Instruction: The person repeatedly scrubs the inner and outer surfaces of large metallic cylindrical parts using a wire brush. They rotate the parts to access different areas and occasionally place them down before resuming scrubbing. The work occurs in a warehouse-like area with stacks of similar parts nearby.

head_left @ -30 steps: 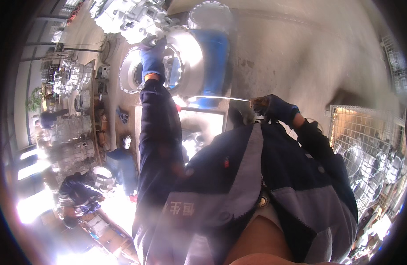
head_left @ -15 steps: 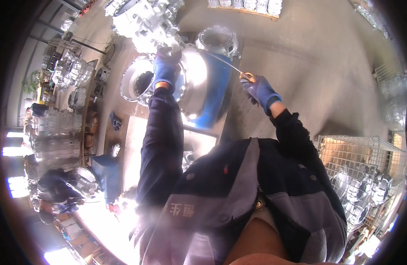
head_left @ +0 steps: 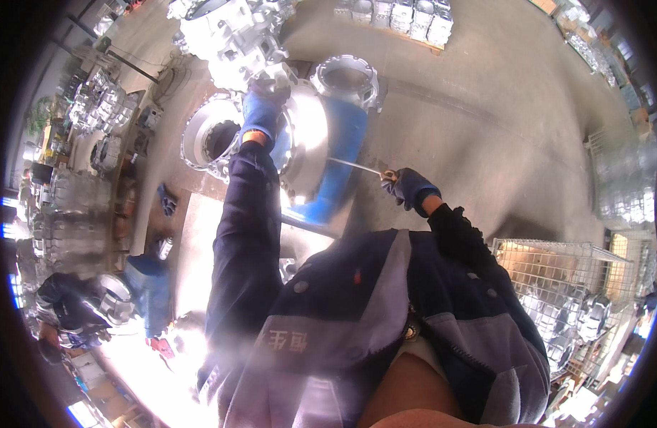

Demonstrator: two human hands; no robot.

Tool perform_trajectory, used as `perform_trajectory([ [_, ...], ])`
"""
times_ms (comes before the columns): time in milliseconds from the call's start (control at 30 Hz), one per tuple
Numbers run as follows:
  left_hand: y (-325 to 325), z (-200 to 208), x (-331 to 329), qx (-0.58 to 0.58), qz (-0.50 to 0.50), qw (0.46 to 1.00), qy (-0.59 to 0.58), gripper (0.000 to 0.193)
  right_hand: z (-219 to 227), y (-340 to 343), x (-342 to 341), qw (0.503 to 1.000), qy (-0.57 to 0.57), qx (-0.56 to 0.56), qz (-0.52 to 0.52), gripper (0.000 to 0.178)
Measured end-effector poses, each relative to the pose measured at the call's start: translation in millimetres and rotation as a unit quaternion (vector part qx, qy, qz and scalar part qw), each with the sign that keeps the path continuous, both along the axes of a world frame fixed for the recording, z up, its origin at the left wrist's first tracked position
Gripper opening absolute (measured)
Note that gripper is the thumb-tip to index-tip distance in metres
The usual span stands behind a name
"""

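A large blue valve body (head_left: 342,143) with bright metal flanges stands on the floor in front of me. My left hand (head_left: 260,114), in a blue glove, rests on the rim of its big round flange (head_left: 214,135). My right hand (head_left: 408,187), also in a blue glove, is closed on the end of a thin metal rod (head_left: 353,165) whose tip reaches to the blue body. Both arms wear dark blue sleeves.
A grey machined casting (head_left: 232,36) sits just behind the valve. Wire mesh crates (head_left: 578,285) with metal parts stand at right. Racks of metal parts (head_left: 86,143) line the left. Another person (head_left: 68,307) crouches at lower left beside a smaller blue valve (head_left: 146,285).
The view has swung so the valve sits lower and nearer the middle. My right hand with the rod has stayed beside the blue body; my left hand has kept its place on the flange.
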State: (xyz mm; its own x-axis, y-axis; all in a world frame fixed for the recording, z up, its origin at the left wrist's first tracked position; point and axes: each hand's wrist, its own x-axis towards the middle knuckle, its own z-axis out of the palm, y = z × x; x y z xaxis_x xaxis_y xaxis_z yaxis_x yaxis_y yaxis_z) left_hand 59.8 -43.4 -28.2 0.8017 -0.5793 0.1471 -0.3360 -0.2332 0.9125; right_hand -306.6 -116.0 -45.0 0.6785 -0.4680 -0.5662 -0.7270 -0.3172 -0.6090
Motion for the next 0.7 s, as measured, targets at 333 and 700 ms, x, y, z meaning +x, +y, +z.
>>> perform_trajectory([
  [333,33.3,0.2,40.9,-0.078,-0.019,0.992,0.096,0.036,27.5,-12.3,16.6,0.997,0.011,-0.052,-0.054,0.031],
  [700,176.1,-85.6,35.7,-0.279,0.149,0.912,0.260,0.041,95.0,-0.2,-38.0,0.951,-0.144,0.259,-0.084,0.036],
])
